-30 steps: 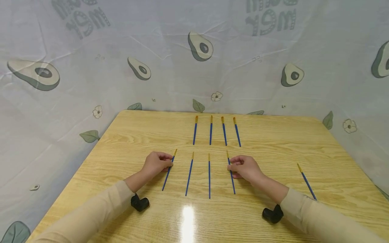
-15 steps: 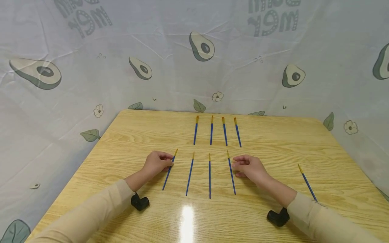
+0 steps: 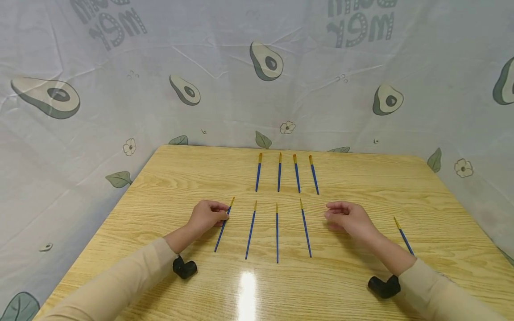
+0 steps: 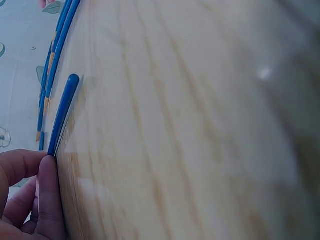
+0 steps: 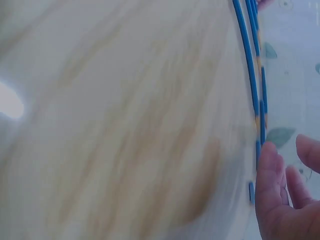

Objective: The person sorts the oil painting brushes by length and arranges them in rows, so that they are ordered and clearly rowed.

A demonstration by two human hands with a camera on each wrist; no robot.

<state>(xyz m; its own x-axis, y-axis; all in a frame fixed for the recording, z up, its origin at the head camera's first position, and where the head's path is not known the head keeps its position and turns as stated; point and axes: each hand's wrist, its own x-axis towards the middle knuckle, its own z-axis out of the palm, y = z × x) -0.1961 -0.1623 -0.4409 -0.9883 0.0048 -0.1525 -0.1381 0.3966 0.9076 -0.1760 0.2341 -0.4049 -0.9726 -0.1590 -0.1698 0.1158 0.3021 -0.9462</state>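
Observation:
My left hand (image 3: 206, 214) pinches a thin blue paintbrush (image 3: 219, 240) that lies slanted at the left end of the near row. In the left wrist view, the brush's blue handle end (image 4: 64, 112) sticks out past thumb and finger, low over the tabletop. To the right lie a second brush (image 3: 250, 229), a third brush (image 3: 277, 236) and one more brush (image 3: 306, 232), all bristles away from me. My right hand (image 3: 353, 219) hovers to the right of that last one, apart from it. Its fingers (image 5: 270, 175) are loosely bent with nothing between them in the right wrist view.
Several flat-tipped blue paintbrushes (image 3: 279, 174) form a far row near the table's back edge. Another brush (image 3: 404, 238) lies at the right, its lower end covered by my right sleeve. A patterned curtain (image 3: 225, 76) hangs behind the wooden table (image 3: 192, 174).
My right hand has let go of the near row's rightmost brush and moved right, away from it. That brush stays in place. My left hand has kept its pinch without moving.

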